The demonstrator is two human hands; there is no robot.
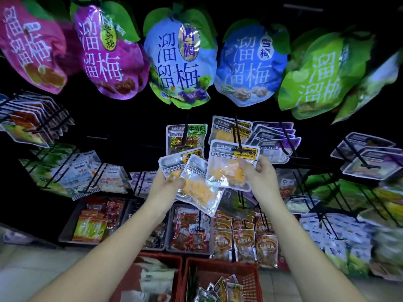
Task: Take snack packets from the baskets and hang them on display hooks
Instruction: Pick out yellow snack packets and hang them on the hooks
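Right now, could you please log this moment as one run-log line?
left hand: holds spare packets | right hand: holds packet at hook | red basket: packets inside

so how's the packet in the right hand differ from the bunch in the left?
The right hand grips one packet; the left hand holds a fanned bunch. The one packet is up at a hook; the bunch sits lower, off any hook, and tilted. Both: silver pouches with yellow snack inside.
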